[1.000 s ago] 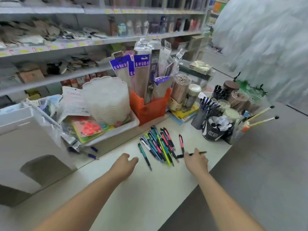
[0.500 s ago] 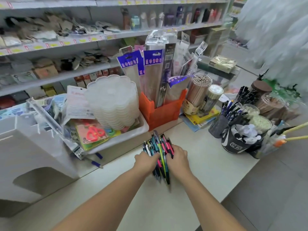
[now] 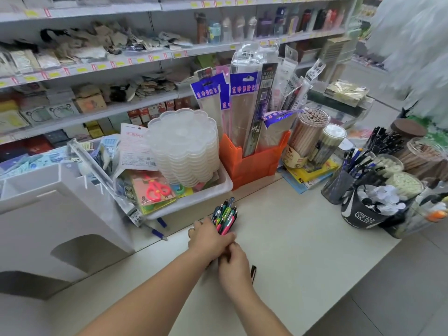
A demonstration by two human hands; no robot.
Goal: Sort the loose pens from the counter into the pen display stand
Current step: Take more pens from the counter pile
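A bundle of pens point(image 3: 224, 215) in green, pink, blue and black sticks up out of my left hand point(image 3: 209, 241), which is closed around its middle on the white counter point(image 3: 303, 238). Just below it, my right hand point(image 3: 234, 265) grips the lower ends of the same bundle. One dark pen tip point(image 3: 253, 272) pokes out to the right of that hand. The white pen display stand point(image 3: 48, 214) with stepped compartments sits at the left of the counter. Two blue pens point(image 3: 158, 226) lie by the stand's foot.
A white tray point(image 3: 194, 202) with clear stacked dishes and scissors stands behind the hands. An orange bin point(image 3: 252, 163) of packaged refills is beside it. Pencil tubs point(image 3: 308, 139) and pen cups point(image 3: 358, 204) crowd the right end. Shelves run along the back.
The scattered pens have been swept together into one bundle. Both hands have closed around it and my right hand has slid down to its lower end.
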